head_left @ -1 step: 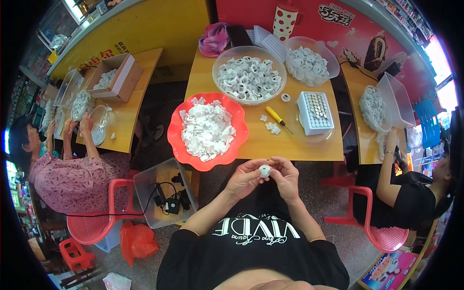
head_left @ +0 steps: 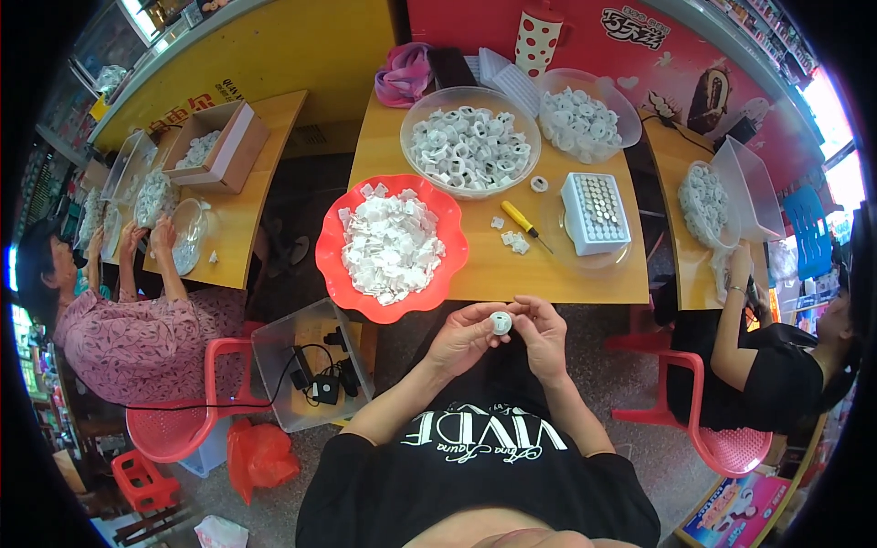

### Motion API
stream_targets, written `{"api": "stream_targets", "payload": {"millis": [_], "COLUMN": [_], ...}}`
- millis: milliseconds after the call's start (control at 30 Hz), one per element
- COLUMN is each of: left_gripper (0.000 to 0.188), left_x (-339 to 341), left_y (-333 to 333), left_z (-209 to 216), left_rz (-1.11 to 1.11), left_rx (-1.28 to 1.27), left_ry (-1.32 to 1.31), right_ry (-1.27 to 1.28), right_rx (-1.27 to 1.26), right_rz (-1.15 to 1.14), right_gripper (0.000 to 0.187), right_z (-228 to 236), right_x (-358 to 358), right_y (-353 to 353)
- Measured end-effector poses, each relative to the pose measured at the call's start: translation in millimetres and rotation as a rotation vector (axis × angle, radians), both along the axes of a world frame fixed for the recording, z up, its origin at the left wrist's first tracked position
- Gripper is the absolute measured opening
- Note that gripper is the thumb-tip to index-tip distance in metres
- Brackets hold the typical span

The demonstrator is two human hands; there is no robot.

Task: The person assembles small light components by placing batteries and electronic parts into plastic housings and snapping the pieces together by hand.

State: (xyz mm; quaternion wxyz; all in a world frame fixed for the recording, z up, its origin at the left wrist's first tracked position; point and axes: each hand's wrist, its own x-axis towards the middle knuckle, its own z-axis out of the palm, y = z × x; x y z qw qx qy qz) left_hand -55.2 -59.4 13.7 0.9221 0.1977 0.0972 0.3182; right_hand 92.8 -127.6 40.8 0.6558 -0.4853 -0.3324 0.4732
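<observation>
Just off the table's near edge, my left hand [head_left: 464, 340] pinches a small white round plastic part [head_left: 501, 321] with a dark opening on its face. My right hand [head_left: 541, 338] is beside the part, thumb and fingers drawn together; anything between them is too small to make out. Left of my hands, a red scalloped bowl [head_left: 331, 288] is heaped with small flat white pieces [head_left: 393, 247]. Behind it, a clear round bowl [head_left: 408, 164] holds many white ring-shaped parts [head_left: 470, 146]. A yellow-handled screwdriver [head_left: 519, 217] lies on the table [head_left: 512, 285], near a few loose white pieces [head_left: 516, 242].
A white box [head_left: 598, 239] with rows of small round items stands at the table's right. Another clear bowl [head_left: 621, 137] of white parts is behind it. Co-workers sit left [head_left: 155, 352] and right [head_left: 767, 374]. A clear bin [head_left: 283, 411] with cables stands on the left.
My right thumb and fingers have shifted slightly away from the white part. The part has turned a little in my left hand, and its dark opening looks different.
</observation>
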Motion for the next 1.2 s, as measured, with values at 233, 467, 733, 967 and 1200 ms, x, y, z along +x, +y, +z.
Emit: {"api": "stream_targets", "payload": {"millis": [233,467,733,967,1200], "left_gripper": [0.028,0.031,0.029,0.026,0.020], "left_x": [0.1,3.8,6.2,8.3,9.6], "left_y": [-2.0,-6.7,-8.6,-16.0,-20.3], "left_z": [1.2,4.5,7.4,5.3,9.3], "left_rz": [0.050,0.138,0.156,0.225,0.290], "left_rx": [0.088,0.157,0.160,0.247,0.329], "left_ry": [0.181,0.254,0.264,0.318,0.426], "right_ry": [-0.162,-0.425,-0.503,-0.559,-0.463], "right_rx": [0.022,-0.034,0.037,0.065,0.038], "right_rz": [-0.037,-0.060,-0.145,-0.180,-0.182], "right_gripper": [0.028,0.032,0.031,0.031,0.032], "right_z": [4.2,13.3,13.2,9.8,4.0], "right_x": [-2.9,-9.1,-14.2,-19.4,-27.5], "right_y": [-10.1,-6.0,-3.1,-5.8,-7.2]}}
